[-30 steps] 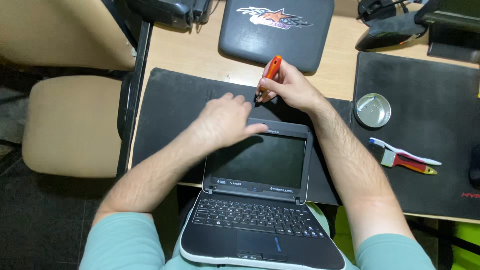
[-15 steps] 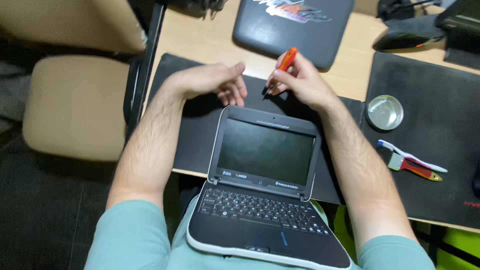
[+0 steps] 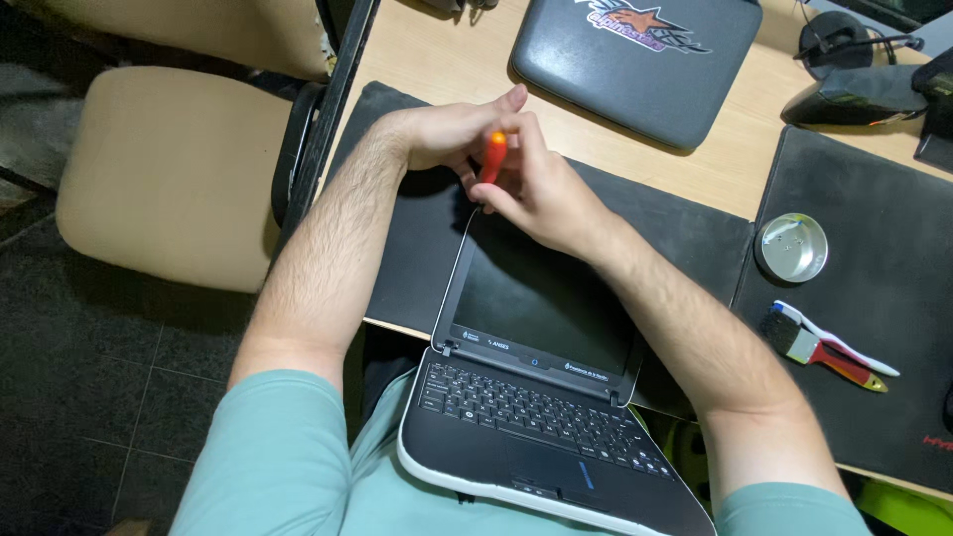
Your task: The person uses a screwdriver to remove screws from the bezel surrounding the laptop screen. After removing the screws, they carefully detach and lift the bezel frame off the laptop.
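A small black laptop [image 3: 541,397] stands open on my lap, its dark screen leaning against the desk edge. My right hand [image 3: 536,189] grips an orange-handled screwdriver [image 3: 491,157] and holds it at the top left corner of the screen. My left hand [image 3: 452,134] is just beyond that corner, fingers curled beside the screwdriver handle and over the black mat [image 3: 407,238]. The screwdriver's tip is hidden behind my fingers.
A closed grey laptop [image 3: 640,65] lies at the back of the wooden desk. To the right, a second black mat [image 3: 874,397] holds a round metal dish [image 3: 791,247] and a small brush with a red handle [image 3: 824,345]. A beige chair [image 3: 169,174] stands left.
My right hand has brought the screwdriver from behind the screen's top edge to its top left corner. My left hand left the lid and moved beyond that corner.
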